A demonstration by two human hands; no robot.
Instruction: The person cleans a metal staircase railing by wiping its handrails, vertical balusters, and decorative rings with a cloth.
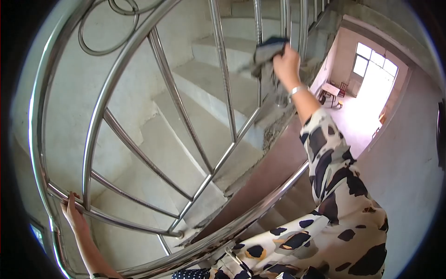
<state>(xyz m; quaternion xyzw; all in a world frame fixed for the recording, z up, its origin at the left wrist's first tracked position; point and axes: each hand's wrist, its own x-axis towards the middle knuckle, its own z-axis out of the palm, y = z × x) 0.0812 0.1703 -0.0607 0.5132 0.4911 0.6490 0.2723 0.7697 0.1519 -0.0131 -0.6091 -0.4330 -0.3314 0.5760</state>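
Observation:
My right hand is stretched out ahead at the upper middle, its fingers closed on a dark grey and navy cloth. The cloth lies against an upright metal bar of the stair railing and hangs down in loose, slightly blurred folds. At the lower left, my left hand grips the shiny lower rail, close to where a curved upright bar meets it. Part of the left hand's fingers is hidden behind the rail.
Bare concrete steps rise behind the bars. A curved steel handrail crosses just in front of me, with lower stairs beneath. Metal rings decorate the upper left. Far below right, a bright room holds a small table.

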